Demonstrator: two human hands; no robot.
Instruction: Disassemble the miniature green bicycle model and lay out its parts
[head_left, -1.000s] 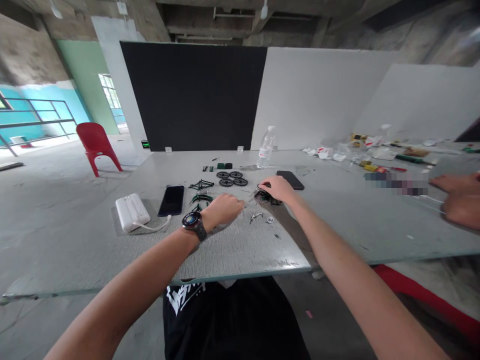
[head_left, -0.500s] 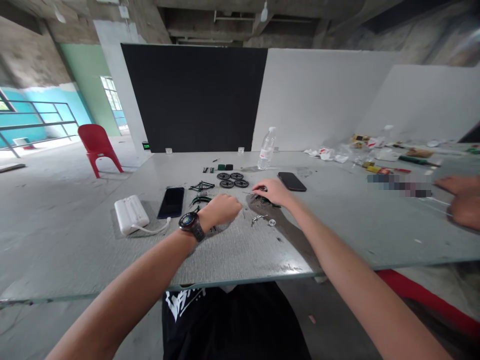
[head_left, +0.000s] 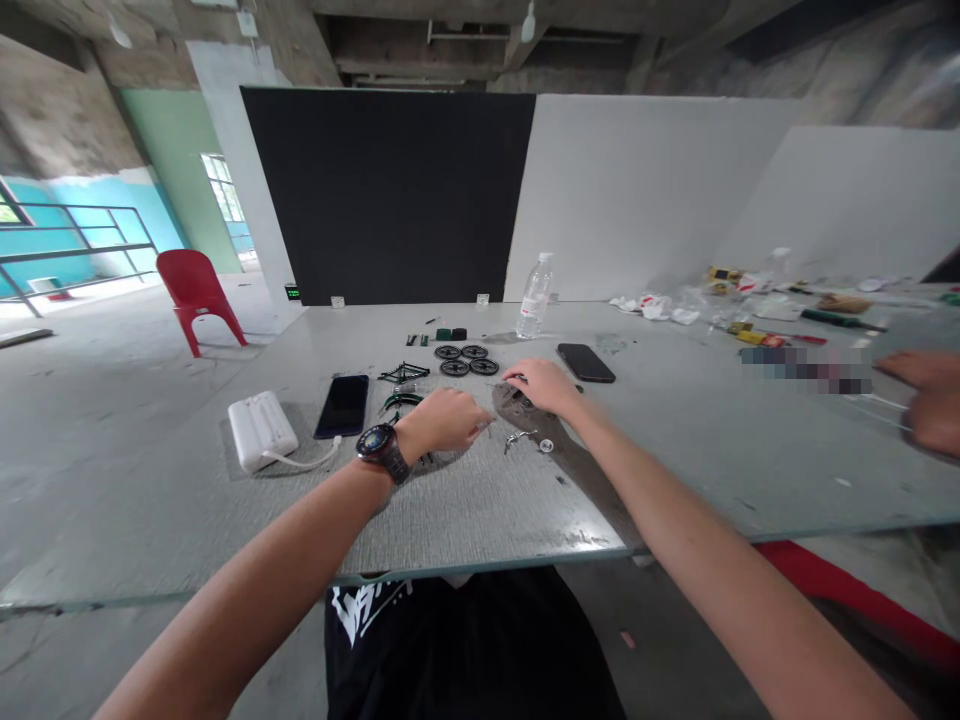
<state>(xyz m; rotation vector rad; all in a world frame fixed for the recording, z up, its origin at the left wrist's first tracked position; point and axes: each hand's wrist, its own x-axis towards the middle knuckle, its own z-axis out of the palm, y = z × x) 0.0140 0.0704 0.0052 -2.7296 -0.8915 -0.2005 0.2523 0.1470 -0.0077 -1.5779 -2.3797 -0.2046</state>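
Observation:
My left hand [head_left: 450, 418], with a dark watch on the wrist, is closed low over the table, its fingertips pressed together. A tiny thin piece may stick out of them, too small to name. Just right of it, my right hand [head_left: 546, 384] curls its fingers down over small dark parts that it mostly hides. Nearer me lie a silvery bent part [head_left: 519, 438] and a small pale wheel-like ring [head_left: 547, 446]. Beyond the hands are several black spoked model wheels [head_left: 454, 368]. A dark green model frame [head_left: 405, 372] and curved green parts [head_left: 401, 400] lie by my left hand.
A white power bank [head_left: 262, 430] is cabled to a phone [head_left: 342, 406] on the left. Another phone [head_left: 586, 363] and a water bottle [head_left: 535, 298] stand beyond my right hand. Far right, a co-worker's hands [head_left: 926, 400] rest near scattered packaging. The table's front edge [head_left: 495, 568] is close to me.
My left hand's fingertips have shifted slightly, reaching a bit further right. My right hand has barely moved, and less of the dark part beneath it shows.

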